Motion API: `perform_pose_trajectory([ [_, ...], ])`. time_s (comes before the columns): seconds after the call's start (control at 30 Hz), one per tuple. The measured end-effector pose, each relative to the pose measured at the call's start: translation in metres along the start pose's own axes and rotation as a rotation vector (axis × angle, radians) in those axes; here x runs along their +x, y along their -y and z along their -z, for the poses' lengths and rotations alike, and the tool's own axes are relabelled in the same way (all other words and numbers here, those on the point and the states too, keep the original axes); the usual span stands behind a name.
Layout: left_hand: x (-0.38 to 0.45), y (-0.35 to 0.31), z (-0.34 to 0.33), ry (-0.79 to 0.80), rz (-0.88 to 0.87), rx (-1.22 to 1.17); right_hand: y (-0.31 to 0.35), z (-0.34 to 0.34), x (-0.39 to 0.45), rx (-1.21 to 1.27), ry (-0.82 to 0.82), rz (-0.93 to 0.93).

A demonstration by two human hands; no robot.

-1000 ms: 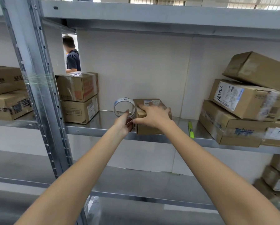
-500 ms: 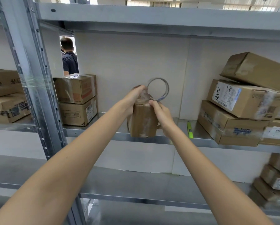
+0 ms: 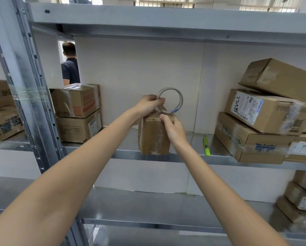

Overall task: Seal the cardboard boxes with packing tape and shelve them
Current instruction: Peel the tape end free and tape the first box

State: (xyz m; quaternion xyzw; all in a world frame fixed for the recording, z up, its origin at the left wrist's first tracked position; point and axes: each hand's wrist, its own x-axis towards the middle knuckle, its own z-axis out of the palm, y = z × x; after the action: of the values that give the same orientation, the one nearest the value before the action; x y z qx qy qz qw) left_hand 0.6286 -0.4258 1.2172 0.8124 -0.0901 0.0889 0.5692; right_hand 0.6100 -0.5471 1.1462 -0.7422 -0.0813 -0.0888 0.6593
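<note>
A small cardboard box point(image 3: 153, 137) stands upright on end at the front edge of the middle metal shelf point(image 3: 187, 158). Just above its top sits a roll of clear packing tape point(image 3: 179, 101), nearly used up, with a strip running down to the box. My left hand point(image 3: 148, 104) pinches the roll at its left rim. My right hand point(image 3: 173, 127) grips the box's upper right corner, thumb pressed on the top edge.
Two stacked boxes point(image 3: 78, 112) stand left of the small box, and a leaning pile of boxes point(image 3: 265, 125) fills the right. A green marker point(image 3: 206, 145) lies on the shelf between. A steel upright point(image 3: 30, 96) rises at left; a person point(image 3: 69, 66) stands behind the rack.
One second ago the box lay flat with the tape at its left. It now stands on end, and the roll has travelled up over its top to the right side.
</note>
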Motion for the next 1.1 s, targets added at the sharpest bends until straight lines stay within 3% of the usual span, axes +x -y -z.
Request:
perform_pose_trajectory([
  [0.13, 0.005, 0.009, -0.005, -0.098, 0.061, -0.076, 0.002, 0.004, 0.003, 0.061, 0.038, 0.012],
  [0.3, 0.000, 0.017, -0.006, -0.349, 0.078, -0.413, 0.004, 0.003, 0.005, -0.035, 0.052, 0.073],
  [0.5, 0.000, 0.022, -0.005, -0.334, 0.011, -0.406, 0.027, 0.015, 0.022, -0.407, 0.190, 0.180],
  [0.8, 0.007, 0.023, -0.008, -0.325, -0.157, -0.283, 0.008, 0.039, 0.024, -0.506, 0.139, 0.223],
  [0.9, 0.009, 0.025, 0.013, -0.357, -0.240, -0.098, 0.009, 0.048, 0.026, -0.563, 0.173, 0.224],
  [1.0, 0.005, 0.029, 0.032, -0.321, -0.339, 0.076, 0.016, 0.048, 0.026, -0.786, 0.184, 0.273],
  [1.1, 0.005, 0.031, 0.035, -0.325, -0.375, 0.212, 0.028, 0.039, 0.020, -1.127, 0.149, 0.470],
])
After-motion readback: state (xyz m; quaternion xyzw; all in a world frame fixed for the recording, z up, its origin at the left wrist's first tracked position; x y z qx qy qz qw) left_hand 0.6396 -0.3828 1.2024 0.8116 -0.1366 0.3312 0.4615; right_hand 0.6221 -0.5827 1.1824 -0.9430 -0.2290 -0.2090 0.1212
